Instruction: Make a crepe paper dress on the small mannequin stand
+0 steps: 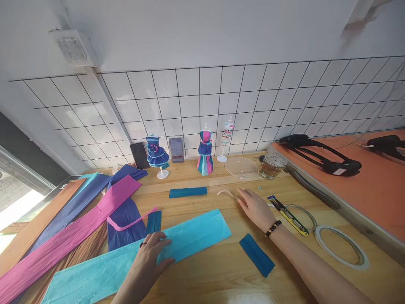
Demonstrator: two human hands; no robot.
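At the far left of the table (209,283), a brown strip (47,215), a blue strip (74,211) and a pink strip (95,211) run slantwise, side by side. A phone (139,155) leans against the tiled wall. Beside it stands a small dress form (157,156) in tiered blue, then a card (176,150), blurred over.

A thin pink ribbon (126,226) lies across a dark blue piece (126,242), near a teal piece (154,221). In front of them, the long light blue paper (201,232) stretches slantwise towards the middle of the table. The person's left hand (155,251) rests open on it, thumb apart from the fingers. A teal strip (187,192) lies beyond.

Two more forms stand at the back: a striped one (205,152) and a white-and-pink one (227,137). The right hand (248,204) is lowered, fingers bent, by the end of a thin pale strip (225,192); I can't tell whether it grips it. A teal patch (257,254) lies nearer the person.

Farther right are a clear plate (242,168), a glass (274,166), yellow-and-black snips (289,217) and a tape ring (364,259).
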